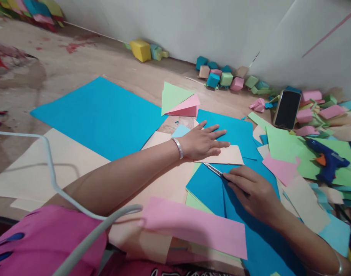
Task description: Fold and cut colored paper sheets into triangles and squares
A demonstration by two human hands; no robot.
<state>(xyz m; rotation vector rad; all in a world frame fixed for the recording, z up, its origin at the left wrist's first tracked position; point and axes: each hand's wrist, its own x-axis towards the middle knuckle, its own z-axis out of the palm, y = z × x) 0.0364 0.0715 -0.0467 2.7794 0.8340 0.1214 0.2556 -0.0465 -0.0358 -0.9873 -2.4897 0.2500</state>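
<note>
My left hand [203,141] lies flat with fingers stretched out, pressing a folded beige paper [229,155] onto a blue sheet [235,132]. A silver bangle circles that wrist. My right hand [251,191] is closed on a slim craft knife [214,169], whose blade touches the lower edge of the beige paper. Under the right hand lie more blue sheets [210,188]. A pink paper strip [198,226] lies nearer to me.
A large blue sheet [103,115] and beige sheets cover the floor at left. A phone [287,109], a blue glue gun [327,159], paper scraps and several small paper cubes [225,78] lie at right and along the wall. A white cable [53,172] crosses the lower left.
</note>
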